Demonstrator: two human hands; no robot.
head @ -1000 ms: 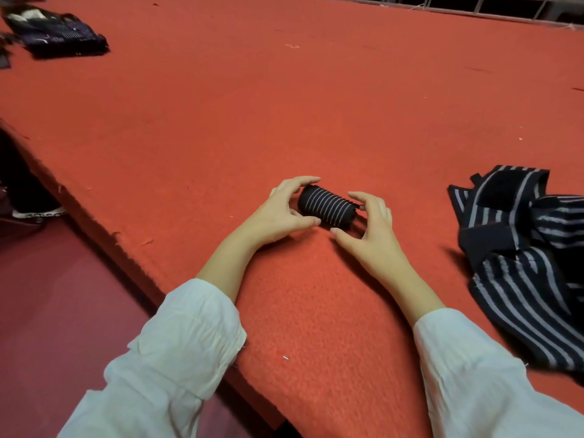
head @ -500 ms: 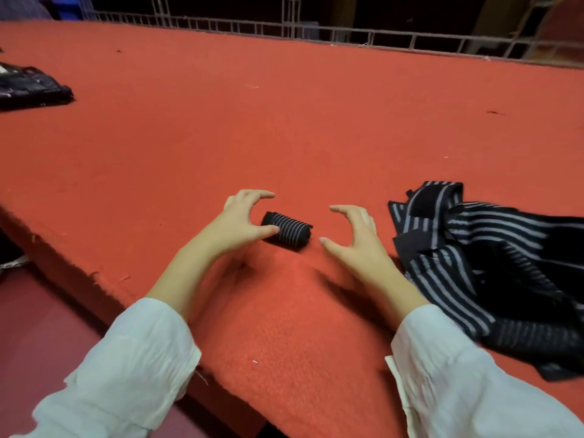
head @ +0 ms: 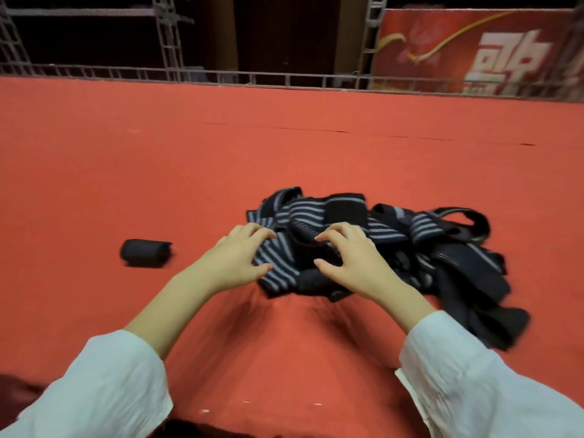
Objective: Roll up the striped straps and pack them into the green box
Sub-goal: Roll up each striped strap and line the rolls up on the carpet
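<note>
- left hand (head: pixel 235 259) at the near left edge of the pile of striped straps (head: pixel 395 230), fingers spread and half bent, tips touching a striped piece, thumb lying on the same piece; no closed pinch
- right hand (head: pixel 350 263) just right of it, on the near middle of the pile, fingers bent in a loose claw, tips on a dark strap, thumb held apart from the fingers; hand wide, not clamped on anything
- the two hands are close together, not touching each other
- pile is a loose tangle, dark with pale stripes, lying on the red felt table (head: pixel 126 159), centre to right, spreading right and nearer past the right wrist
- rolled strap (head: pixel 145 252) lies on its side on the felt, left of the left hand, well apart from the pile, blurred, nothing touching it
- white sleeves (head: pixel 104 384) cover both forearms at the near edge
- metal railing (head: pixel 284 80) runs along the far edge of the table, red banner (head: pixel 474 49) behind it at far right
</note>
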